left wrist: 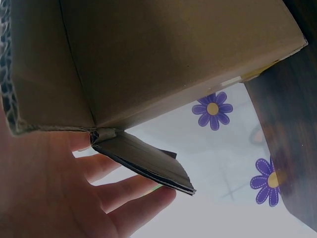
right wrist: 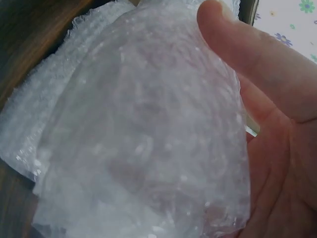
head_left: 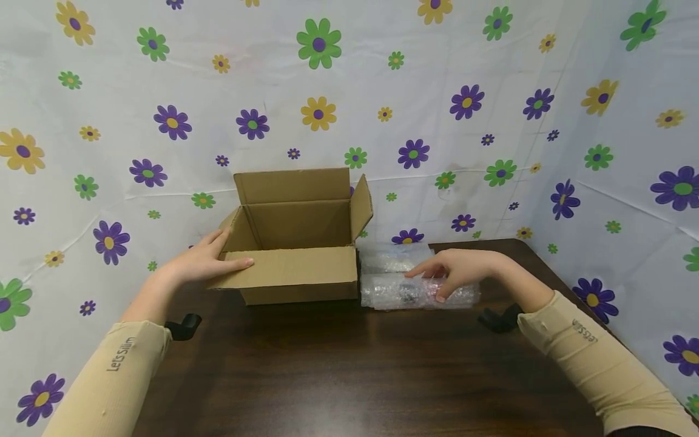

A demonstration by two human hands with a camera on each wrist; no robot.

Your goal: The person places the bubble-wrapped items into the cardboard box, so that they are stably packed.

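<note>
An open cardboard box [head_left: 300, 270] stands on the table with its flaps raised or folded outward. My left hand [head_left: 199, 261] holds its left corner, the thumb lying over the front flap. In the left wrist view the fingers [left wrist: 133, 193] spread behind the small side flap [left wrist: 148, 161]. To the right of the box lies a bubble-wrapped bundle [head_left: 390, 292]; my right hand [head_left: 455, 270] grips its right part. The right wrist view shows the thumb [right wrist: 247, 47] across the bubble wrap [right wrist: 148, 129], with the other fingers mostly hidden. What is wrapped inside is unclear.
A second bubble-wrapped bundle [head_left: 390, 256] lies just behind the first, against the box's right side. The dark wooden table [head_left: 338, 370] extends toward me. A white flower-print sheet [head_left: 360, 79] hangs close behind the box and along the right side.
</note>
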